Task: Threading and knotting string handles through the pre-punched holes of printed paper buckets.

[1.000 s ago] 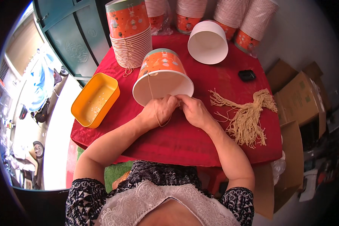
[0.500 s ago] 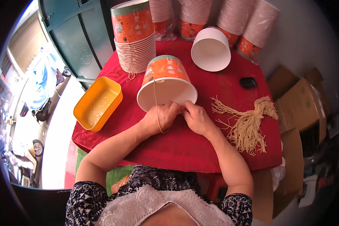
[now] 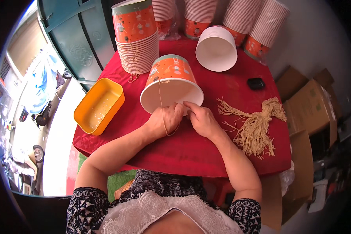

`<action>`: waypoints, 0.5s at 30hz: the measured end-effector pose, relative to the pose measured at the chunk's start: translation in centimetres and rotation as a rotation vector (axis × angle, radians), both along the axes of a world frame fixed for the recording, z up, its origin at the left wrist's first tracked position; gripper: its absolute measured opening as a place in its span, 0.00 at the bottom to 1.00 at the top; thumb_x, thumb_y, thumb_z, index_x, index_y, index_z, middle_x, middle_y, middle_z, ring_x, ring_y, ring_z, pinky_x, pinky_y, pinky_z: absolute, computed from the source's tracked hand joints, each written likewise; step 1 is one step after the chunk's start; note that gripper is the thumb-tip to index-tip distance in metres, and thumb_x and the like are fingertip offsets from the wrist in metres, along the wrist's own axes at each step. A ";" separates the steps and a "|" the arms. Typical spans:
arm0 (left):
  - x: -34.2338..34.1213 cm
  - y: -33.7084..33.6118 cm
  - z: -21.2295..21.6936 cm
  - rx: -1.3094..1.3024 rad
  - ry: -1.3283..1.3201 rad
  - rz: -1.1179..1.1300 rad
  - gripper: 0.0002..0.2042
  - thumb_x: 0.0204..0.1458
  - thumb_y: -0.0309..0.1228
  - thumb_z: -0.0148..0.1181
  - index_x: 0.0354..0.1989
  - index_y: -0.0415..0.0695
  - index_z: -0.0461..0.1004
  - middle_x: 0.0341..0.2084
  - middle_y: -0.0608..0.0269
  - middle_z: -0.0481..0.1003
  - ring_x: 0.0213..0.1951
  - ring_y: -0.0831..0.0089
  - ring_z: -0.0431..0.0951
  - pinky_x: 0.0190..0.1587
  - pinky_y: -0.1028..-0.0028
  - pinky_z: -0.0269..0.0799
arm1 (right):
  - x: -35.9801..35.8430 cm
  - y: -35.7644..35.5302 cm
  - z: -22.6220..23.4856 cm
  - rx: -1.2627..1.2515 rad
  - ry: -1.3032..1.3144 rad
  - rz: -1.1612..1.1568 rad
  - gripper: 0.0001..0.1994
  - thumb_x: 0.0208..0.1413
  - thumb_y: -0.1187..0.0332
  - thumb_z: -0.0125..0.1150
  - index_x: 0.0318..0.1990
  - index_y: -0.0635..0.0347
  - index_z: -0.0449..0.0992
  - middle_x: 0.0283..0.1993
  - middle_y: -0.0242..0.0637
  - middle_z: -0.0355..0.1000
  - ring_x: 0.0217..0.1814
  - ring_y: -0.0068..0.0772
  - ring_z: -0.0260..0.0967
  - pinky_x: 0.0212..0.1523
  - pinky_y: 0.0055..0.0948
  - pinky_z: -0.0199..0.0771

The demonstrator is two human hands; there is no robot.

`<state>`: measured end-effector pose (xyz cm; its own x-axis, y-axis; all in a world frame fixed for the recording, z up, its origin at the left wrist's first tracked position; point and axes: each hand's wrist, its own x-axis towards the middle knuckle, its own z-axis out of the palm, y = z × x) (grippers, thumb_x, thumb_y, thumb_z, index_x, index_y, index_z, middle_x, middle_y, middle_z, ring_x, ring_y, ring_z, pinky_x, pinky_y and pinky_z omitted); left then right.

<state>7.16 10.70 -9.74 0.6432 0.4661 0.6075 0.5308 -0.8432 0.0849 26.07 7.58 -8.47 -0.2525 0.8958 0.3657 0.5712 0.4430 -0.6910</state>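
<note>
One yellow tray (image 3: 98,106), seemingly holding only a few specks, is seen at the left of the red table (image 3: 191,152), beside one tall stack of orange paper buckets (image 3: 135,37). One tipped orange bucket (image 3: 171,84) is met at its white rim by the left hand (image 3: 165,121), closed on a thin string (image 3: 160,99), and the right hand (image 3: 201,119), fingers pinched. One white-mouthed bucket stack (image 3: 216,48), one black object (image 3: 256,83) and one bundle of strings (image 3: 257,124) are seen rightward.

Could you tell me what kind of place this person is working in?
Probably a small home or shopfront workshop for assembling paper buckets: tall stacks of paper buckets crowd a red-clothed table, with a bundle of cut strings and cardboard boxes nearby.
</note>
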 end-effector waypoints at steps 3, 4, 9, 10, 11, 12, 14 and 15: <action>0.0 -0.1 0.2 -0.022 -0.019 -0.021 0.08 0.51 0.26 0.55 0.37 0.37 0.65 0.25 0.50 0.73 0.24 0.55 0.77 0.21 0.61 0.74 | -0.1 -0.2 0.4 -0.067 -0.001 -0.006 0.16 0.56 0.79 0.51 0.52 0.71 0.71 0.42 0.60 0.76 0.46 0.55 0.77 0.44 0.40 0.78; 0.1 -0.1 0.2 -0.015 -0.026 -0.034 0.08 0.52 0.26 0.55 0.37 0.37 0.65 0.25 0.50 0.73 0.24 0.55 0.77 0.22 0.62 0.74 | -0.1 -0.3 0.3 -0.035 -0.012 -0.007 0.16 0.56 0.79 0.51 0.52 0.71 0.71 0.42 0.59 0.76 0.45 0.54 0.77 0.43 0.40 0.78; 0.1 0.0 0.3 0.008 -0.035 -0.053 0.08 0.53 0.28 0.55 0.37 0.37 0.65 0.25 0.50 0.73 0.24 0.54 0.77 0.23 0.62 0.74 | -0.1 -0.2 0.1 -0.005 -0.009 0.006 0.14 0.57 0.78 0.52 0.51 0.69 0.72 0.40 0.56 0.77 0.43 0.52 0.77 0.42 0.39 0.78; 0.1 0.0 0.4 -0.005 -0.026 -0.043 0.08 0.54 0.28 0.55 0.36 0.37 0.65 0.25 0.50 0.73 0.24 0.54 0.77 0.23 0.61 0.74 | -0.1 -0.1 0.2 -0.014 -0.004 0.022 0.13 0.58 0.78 0.52 0.50 0.69 0.72 0.40 0.55 0.77 0.43 0.52 0.77 0.42 0.39 0.77; 0.1 -0.1 0.4 -0.019 -0.017 -0.032 0.09 0.55 0.29 0.55 0.36 0.37 0.65 0.25 0.50 0.73 0.25 0.54 0.77 0.23 0.61 0.74 | -0.1 -0.1 0.2 -0.024 0.001 0.039 0.12 0.58 0.78 0.52 0.49 0.68 0.72 0.39 0.54 0.77 0.43 0.52 0.77 0.41 0.39 0.77; 0.0 -0.2 0.4 -0.020 -0.016 -0.033 0.09 0.55 0.29 0.55 0.36 0.37 0.65 0.25 0.50 0.73 0.25 0.54 0.77 0.23 0.61 0.74 | 0.0 -0.2 0.3 -0.025 0.003 0.038 0.12 0.58 0.78 0.52 0.49 0.68 0.72 0.39 0.54 0.77 0.43 0.52 0.77 0.41 0.39 0.77; 0.0 -0.2 0.5 -0.007 -0.002 -0.027 0.09 0.56 0.30 0.56 0.36 0.37 0.65 0.26 0.50 0.73 0.25 0.54 0.77 0.23 0.61 0.74 | 0.1 -0.2 0.5 -0.052 0.000 0.054 0.11 0.58 0.78 0.51 0.47 0.68 0.72 0.39 0.53 0.77 0.44 0.52 0.77 0.42 0.39 0.77; 0.0 -0.1 0.5 -0.009 -0.002 -0.027 0.09 0.56 0.30 0.56 0.36 0.37 0.65 0.26 0.50 0.73 0.25 0.54 0.77 0.23 0.61 0.74 | 0.1 -0.2 0.5 -0.054 0.000 0.054 0.11 0.58 0.78 0.51 0.47 0.68 0.72 0.39 0.53 0.77 0.44 0.52 0.77 0.42 0.39 0.77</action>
<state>7.16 10.55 -9.29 0.6541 0.4541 0.6049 0.5079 -0.8563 0.0937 26.15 7.42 -7.95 -0.3008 0.8994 0.3172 0.5474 0.4352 -0.7148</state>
